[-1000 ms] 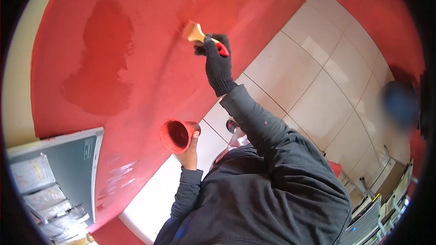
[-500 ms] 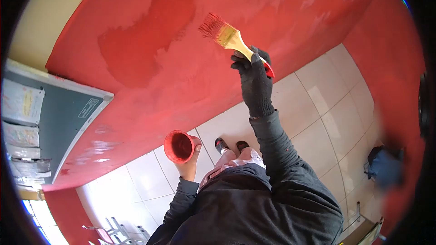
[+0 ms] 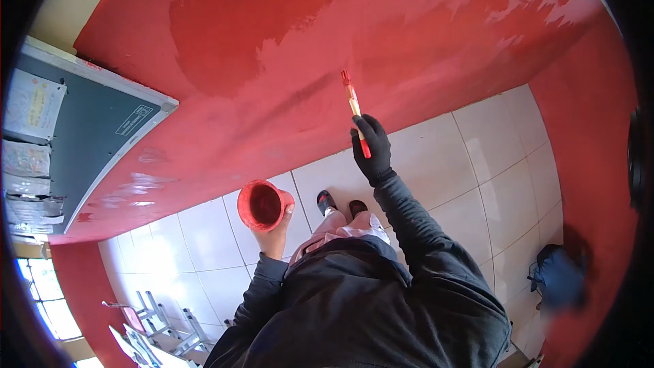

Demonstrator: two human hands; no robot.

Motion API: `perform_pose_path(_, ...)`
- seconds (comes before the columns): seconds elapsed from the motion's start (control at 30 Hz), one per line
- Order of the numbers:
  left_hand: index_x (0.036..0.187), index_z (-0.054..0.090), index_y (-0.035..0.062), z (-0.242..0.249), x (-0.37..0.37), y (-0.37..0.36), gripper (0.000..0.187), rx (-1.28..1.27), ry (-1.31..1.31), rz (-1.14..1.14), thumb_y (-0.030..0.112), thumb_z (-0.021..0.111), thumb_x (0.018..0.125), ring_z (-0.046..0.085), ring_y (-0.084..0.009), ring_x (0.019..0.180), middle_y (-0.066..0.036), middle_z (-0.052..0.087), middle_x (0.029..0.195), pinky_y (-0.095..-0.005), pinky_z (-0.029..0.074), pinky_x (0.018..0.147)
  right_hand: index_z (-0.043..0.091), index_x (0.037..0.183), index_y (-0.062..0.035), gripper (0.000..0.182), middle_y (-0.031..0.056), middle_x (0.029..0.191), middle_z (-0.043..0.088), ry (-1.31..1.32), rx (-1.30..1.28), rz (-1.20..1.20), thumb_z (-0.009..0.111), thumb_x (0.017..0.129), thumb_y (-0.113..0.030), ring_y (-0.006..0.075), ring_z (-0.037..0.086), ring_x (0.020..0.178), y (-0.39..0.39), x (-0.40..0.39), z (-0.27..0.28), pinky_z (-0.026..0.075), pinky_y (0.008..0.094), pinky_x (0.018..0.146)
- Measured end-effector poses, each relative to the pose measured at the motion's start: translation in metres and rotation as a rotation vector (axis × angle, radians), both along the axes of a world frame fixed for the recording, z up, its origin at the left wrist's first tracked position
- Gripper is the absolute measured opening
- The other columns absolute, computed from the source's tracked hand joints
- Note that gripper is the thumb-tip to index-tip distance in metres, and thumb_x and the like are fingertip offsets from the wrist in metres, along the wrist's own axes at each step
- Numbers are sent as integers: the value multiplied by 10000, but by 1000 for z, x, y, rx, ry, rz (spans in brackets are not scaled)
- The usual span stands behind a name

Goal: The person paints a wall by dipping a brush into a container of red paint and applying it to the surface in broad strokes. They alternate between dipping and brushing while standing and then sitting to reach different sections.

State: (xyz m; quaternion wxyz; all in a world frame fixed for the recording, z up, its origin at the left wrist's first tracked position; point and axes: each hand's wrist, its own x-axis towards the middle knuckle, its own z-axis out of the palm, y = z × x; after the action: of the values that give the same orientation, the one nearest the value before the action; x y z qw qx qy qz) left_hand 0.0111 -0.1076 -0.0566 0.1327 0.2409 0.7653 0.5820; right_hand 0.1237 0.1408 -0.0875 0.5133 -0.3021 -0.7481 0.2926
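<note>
My right hand (image 3: 373, 151), in a black glove, is closed around the handle of a paintbrush (image 3: 353, 103). The brush is turned edge-on, with its red-coated bristles up near the red wall (image 3: 306, 68); whether they touch it I cannot tell. Darker red patches mark parts of the wall. My bare left hand (image 3: 274, 235) holds a red cup (image 3: 262, 206) from below and the side, its open mouth facing me. Inside the cup it is dark red.
A green board (image 3: 102, 119) with papers hangs at the left. Metal-legged furniture (image 3: 160, 320) stands at the lower left near a window (image 3: 51, 296). A blue bag-like object (image 3: 560, 278) lies at the right on the tiled floor (image 3: 436, 157).
My right hand has come down and nearer my body, and the brush has turned from its flat face to its edge. The view has shifted; the cup is still in my left hand.
</note>
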Motion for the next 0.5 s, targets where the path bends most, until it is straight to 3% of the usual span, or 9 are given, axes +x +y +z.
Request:
perform_pose_path(0.13,1279,414,37,6,4,1,709,-6,-7,11,174,811,708,487,-211,1124,-88,497,1235,-336,421,953,563,1169,-79,395,187,1109,563,-180,152,71,672,791,-109,360,570,985,11,-8,-23,477,430,821)
perform_pose_path(0.33,1278,413,35,4,4,-3,714,-39,7,35,181,814,705,487,-211,1123,-87,495,1236,-338,421,952,541,1216,-64,479,189,1120,580,-241,340,174,697,765,-112,364,559,1048,39,-25,-41,461,437,872)
perform_pose_path(0.5,1280,411,33,1,2,-4,719,-68,15,71,186,815,705,483,-208,1121,-88,492,1239,-333,418,951,545,1208,-54,465,179,1060,603,-267,388,221,690,772,-118,357,574,1013,49,-23,-33,469,433,848)
